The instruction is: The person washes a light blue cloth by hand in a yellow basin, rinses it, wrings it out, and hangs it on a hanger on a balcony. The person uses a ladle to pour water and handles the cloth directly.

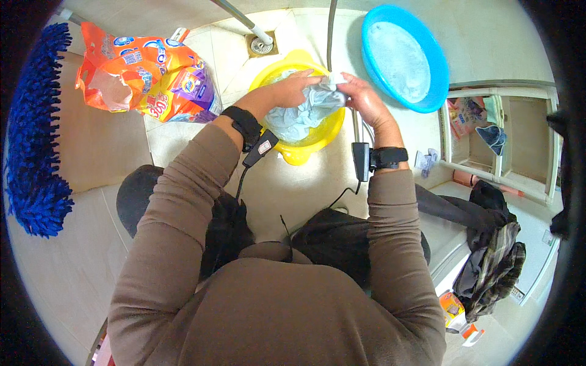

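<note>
A wet, pale blue cloth (297, 121) is bunched up over a yellow plastic basin (336, 126) on the tiled floor. My left hand (293, 89) grips the cloth from the left side. On the other side, my right hand (361, 94) pinches a raised fold of it near the basin's far right rim. The lower part of the cloth lies in sudsy water in the basin. Which garment or cloth it is, I cannot tell. Black straps with small boxes are around both my wrists.
An orange Tide detergent bag (151, 75) stands left of the basin. At the back right sits a blue basin (437, 87) of foamy water. A floor drain (262, 45) holds a pipe. A white shelf (499, 167), dark clothes (490, 261) and a blue mop head (36, 132) flank me.
</note>
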`<state>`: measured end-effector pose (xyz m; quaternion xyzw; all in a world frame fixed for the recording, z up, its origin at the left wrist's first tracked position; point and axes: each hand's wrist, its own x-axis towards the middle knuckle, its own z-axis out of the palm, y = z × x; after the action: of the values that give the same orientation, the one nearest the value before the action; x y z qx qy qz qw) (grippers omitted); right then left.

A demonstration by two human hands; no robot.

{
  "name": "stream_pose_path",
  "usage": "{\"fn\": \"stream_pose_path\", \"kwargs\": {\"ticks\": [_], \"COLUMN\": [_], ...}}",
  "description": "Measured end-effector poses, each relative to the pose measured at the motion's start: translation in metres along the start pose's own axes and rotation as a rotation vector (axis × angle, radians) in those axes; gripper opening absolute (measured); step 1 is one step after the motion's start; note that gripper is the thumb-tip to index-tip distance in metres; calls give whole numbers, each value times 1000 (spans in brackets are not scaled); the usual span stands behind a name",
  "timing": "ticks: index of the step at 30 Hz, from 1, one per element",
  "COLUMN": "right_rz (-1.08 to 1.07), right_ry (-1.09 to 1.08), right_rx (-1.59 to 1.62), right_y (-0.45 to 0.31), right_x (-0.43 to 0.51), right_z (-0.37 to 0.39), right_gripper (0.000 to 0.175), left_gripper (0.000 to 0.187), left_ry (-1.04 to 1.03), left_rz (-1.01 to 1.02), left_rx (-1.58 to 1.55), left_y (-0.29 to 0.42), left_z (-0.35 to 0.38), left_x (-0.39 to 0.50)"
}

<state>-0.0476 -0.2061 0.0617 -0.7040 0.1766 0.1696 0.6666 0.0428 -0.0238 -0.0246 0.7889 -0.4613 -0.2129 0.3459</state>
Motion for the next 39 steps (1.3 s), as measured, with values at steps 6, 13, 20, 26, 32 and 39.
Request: {"fn": "stream_pose_path", "kwargs": {"ticks": [6, 13, 20, 26, 32, 39], "right_rz": [-267, -357, -17, -111, -77, 88], "right_ry": [-123, -22, 157, 342, 270, 119], "right_rx": [-56, -330, -960, -1162, -1188, -1087], "right_y": [-91, -110, -2, 62, 115, 158], "right_x": [-44, -54, -13, 11, 27, 54], "right_z": [-18, -13, -10, -9, 49, 62], "right_gripper": [35, 48, 50, 27, 49, 65], "left_gripper": [62, 60, 34, 32, 40, 46], "left_ry": [-104, 148, 223, -63, -323, -319], "left_rz": [65, -113, -128, -360, -367, -379], "left_rx": [-158, -197, -398, 339, 579, 308], "left_y": [27, 35, 52, 12, 0, -40], "left_z": [-56, -94, -103, -49, 35, 69], "left_x": [-5, -23, -28, -30, -42, -46]}}
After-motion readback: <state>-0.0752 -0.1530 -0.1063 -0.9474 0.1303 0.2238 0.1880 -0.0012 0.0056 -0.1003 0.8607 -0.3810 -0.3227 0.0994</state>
